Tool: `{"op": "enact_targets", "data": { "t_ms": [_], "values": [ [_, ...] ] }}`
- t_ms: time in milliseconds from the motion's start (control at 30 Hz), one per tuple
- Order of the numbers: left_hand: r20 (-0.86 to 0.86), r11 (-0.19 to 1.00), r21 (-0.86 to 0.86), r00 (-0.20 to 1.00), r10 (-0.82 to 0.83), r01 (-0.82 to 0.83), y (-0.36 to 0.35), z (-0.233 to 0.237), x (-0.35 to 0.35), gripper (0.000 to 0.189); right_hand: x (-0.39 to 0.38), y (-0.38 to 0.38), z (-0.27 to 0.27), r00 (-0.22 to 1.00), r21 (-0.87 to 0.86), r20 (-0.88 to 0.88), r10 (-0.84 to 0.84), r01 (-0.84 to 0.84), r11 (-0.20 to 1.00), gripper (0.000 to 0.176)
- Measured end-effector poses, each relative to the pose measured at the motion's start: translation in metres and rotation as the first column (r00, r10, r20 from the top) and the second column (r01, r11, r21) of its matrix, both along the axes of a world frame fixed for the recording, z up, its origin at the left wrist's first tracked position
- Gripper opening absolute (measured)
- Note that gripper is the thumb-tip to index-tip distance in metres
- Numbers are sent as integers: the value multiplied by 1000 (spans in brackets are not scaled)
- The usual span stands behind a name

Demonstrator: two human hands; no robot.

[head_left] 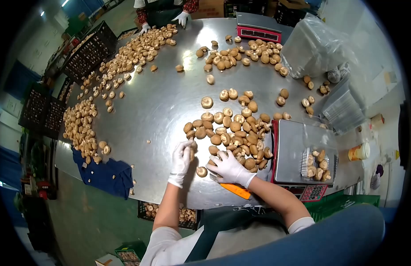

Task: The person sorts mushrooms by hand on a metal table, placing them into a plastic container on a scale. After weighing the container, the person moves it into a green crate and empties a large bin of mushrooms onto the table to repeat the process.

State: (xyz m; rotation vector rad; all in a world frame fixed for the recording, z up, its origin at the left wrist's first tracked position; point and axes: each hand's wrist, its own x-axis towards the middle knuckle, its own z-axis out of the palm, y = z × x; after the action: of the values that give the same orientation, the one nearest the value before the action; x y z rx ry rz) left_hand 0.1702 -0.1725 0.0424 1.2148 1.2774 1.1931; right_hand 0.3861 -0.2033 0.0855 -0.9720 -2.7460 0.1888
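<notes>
Both my hands wear white gloves at the near side of a metal table (147,115). My left hand (182,159) is closed around a mushroom (191,153), partly hidden by the fingers. To its right, my right hand (230,169) lies with fingers spread at the lower left edge of a mushroom pile (236,128); whether it grips one is unclear. One loose mushroom (201,171) sits between the hands. An orange-handled tool (235,191) lies under my right wrist. Right of the pile, a scale (298,155) bears a clear tray of mushrooms (318,166).
Across the table, a person's gloved hands (182,18) are near another mushroom heap (139,51). A second scale (258,29), plastic-wrapped trays (312,48), a cup (359,152) and blue cloth (105,175) lie about. Black crates (90,53) stand at left.
</notes>
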Motion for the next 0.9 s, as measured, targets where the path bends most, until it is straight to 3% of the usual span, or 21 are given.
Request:
{"op": "enact_targets", "data": {
  "t_ms": [33,67,100,167,200,233,267,300,400,467,500,567,600,633,700,767,833,867,900],
  "values": [
    [40,992,-127,999,-13,18,-9,27,-4,18,-2,-1,-4,1000,-5,-1,2,-2,1000,41],
    [-147,991,-128,988,-47,28,-18,44,-6,18,-4,-3,-10,1000,26,-11,0,1,1000,40],
    [36,983,-170,997,-64,69,-25,14,-11,23,-5,-5,-14,1000,58,-21,-3,4,998,40],
    [-142,977,-52,967,-213,207,-44,2,-13,37,-4,-15,-19,998,166,-55,2,7,986,36],
    [-427,969,-40,873,-236,243,-49,16,-8,42,-3,-17,-19,996,179,-88,-3,18,984,37],
    [-674,960,-41,702,-232,278,-55,31,-3,49,-2,-17,-20,993,188,-119,-6,28,982,39],
    [-591,951,-80,754,-286,298,-60,9,-3,56,-2,-16,-21,993,185,-116,-2,24,982,39],
    [-825,933,16,532,-191,359,-63,17,4,56,-4,-14,-20,994,183,-108,-17,37,982,41],
    [-798,929,20,565,-207,369,-60,17,10,52,-9,-5,-18,996,128,-68,-54,62,990,44],
    [-568,934,-112,749,-341,340,-54,17,8,43,-10,-2,-19,996,82,-46,-71,74,994,44],
    [-571,934,-108,747,-339,342,-52,16,5,43,-9,-2,-19,996,87,-48,-72,76,993,44],
    [-299,984,-149,945,-135,93,-46,12,-3,37,-4,-7,-18,993,134,-118,-15,31,991,43],
    [-418,994,75,908,-38,77,-37,21,-4,32,-2,-11,-13,996,94,-86,-12,20,995,41],
    [-533,996,88,845,32,18,-30,32,-3,31,-2,-11,-12,996,94,-87,-15,23,995,41],
    [-594,996,85,802,62,-14,-17,22,-2,35,0,-11,-10,990,55,-144,-3,11,998,38],
    [-755,998,58,655,27,25,-7,16,11,49,-1,-7,-8,984,29,-173,-30,36,999,42],
    [-805,999,21,594,-11,46,2,12,25,65,-2,-3,5,886,-144,-417,-205,159,977,47],
    [-854,998,-17,518,-42,54,4,10,33,67,-1,-3,12,807,-336,-469,-359,213,918,52],
    [-895,997,-53,440,-73,58,5,19,43,70,1,1,14,636,-481,-624,-453,144,865,47]
  ]
}}
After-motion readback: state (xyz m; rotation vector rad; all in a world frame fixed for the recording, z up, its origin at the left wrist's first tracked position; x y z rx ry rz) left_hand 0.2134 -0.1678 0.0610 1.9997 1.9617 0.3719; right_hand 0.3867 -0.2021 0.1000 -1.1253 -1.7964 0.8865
